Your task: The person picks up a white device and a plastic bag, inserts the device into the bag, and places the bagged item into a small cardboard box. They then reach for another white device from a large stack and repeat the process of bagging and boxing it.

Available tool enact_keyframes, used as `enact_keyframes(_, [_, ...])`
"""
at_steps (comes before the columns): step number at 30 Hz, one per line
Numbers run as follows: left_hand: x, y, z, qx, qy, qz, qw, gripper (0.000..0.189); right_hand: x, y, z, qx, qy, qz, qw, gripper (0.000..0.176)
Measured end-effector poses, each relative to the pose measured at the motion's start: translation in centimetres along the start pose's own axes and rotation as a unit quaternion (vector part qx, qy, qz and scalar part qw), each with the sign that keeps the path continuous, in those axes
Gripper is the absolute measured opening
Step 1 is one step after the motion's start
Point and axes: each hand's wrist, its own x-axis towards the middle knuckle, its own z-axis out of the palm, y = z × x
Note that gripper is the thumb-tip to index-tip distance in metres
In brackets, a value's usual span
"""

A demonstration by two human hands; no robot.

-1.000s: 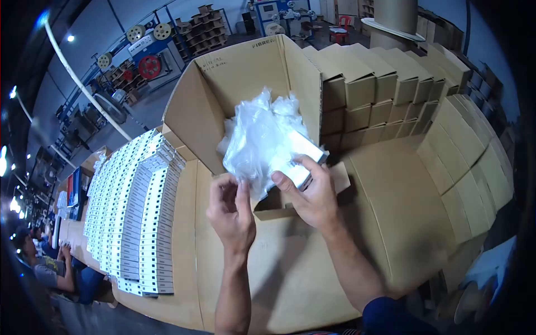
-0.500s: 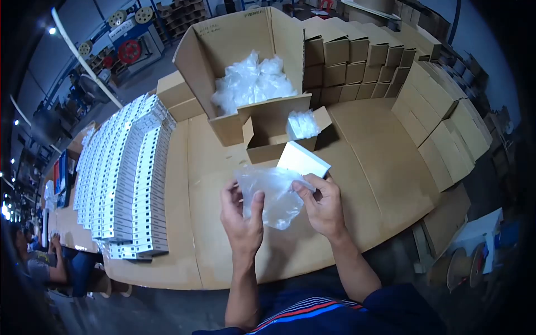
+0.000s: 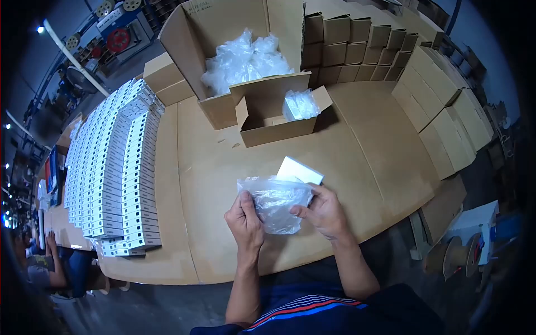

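A clear plastic bag point(image 3: 273, 204) is stretched between my two hands in front of me. My left hand point(image 3: 245, 220) grips its left side, thumb on top of the film. My right hand point(image 3: 326, 212) pinches its right side between thumb and fingers. Just beyond the bag is a small white box point(image 3: 301, 169), its near part covered by the bag and its right corner close to my right fingers. Whether those fingers touch the box is hidden. An open small carton point(image 3: 279, 135) stands farther back, with several plastic-wrapped items point(image 3: 300, 106) in its right end.
A large open carton point(image 3: 220, 114) full of clear bags point(image 3: 245, 61) stands behind. Rows of stacked white boxes point(image 3: 114, 173) line the left side. Brown cartons point(image 3: 435, 111) are stacked at the right and back. Another person point(image 3: 47, 262) sits at far left.
My left thumb has closed onto the bag, which now spreads wider between both hands. The white box appears nearer to me, apart from the small carton. The view has shifted slightly.
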Motion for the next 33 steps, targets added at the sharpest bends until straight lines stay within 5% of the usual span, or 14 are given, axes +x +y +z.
enact_keyframes(2, [0.1,-1.3,-1.0,0.038,-0.039,-0.041,0.998,0.039,-0.3,0.7,-0.2,-0.06,0.01,-0.006,0.998,0.018])
enact_keyframes(6, [1.8,-0.7,-1.1,0.149,0.097,0.135,0.975,0.037,-0.7,2.7,-1.2,-0.228,0.069,-0.05,0.97,0.024])
enact_keyframes(9, [2.2,1.2,-1.7,0.257,0.007,0.308,0.916,0.042,-0.6,3.0,-1.8,-0.305,0.067,-0.064,0.948,0.028])
enact_keyframes(13, [3.8,2.8,-0.4,0.286,-0.157,0.332,0.885,0.042,-0.4,1.5,-1.2,-0.376,0.039,-0.124,0.918,0.028])
enact_keyframes(18, [4.5,2.0,0.4,0.259,-0.197,0.365,0.872,0.027,-0.1,0.3,-1.5,-0.405,0.027,-0.149,0.902,0.031])
enact_keyframes(22, [3.9,1.4,0.6,0.216,-0.193,0.308,0.906,0.015,-0.4,0.3,-2.0,-0.412,0.041,-0.118,0.902,0.03])
enact_keyframes(25, [3.1,1.0,0.4,0.193,-0.183,0.14,0.954,0.007,-0.8,-0.4,-2.4,-0.419,0.016,-0.065,0.906,0.026])
enact_keyframes(27, [3.5,0.7,0.5,0.176,-0.155,0.135,0.963,0.009,-1.1,-0.5,-3.0,-0.419,-0.01,-0.012,0.908,0.024])
enact_keyframes(33, [4.8,1.7,-0.3,0.013,-0.166,-0.04,0.985,0.01,-1.8,0.3,-4.1,-0.477,-0.069,-0.069,0.873,0.022])
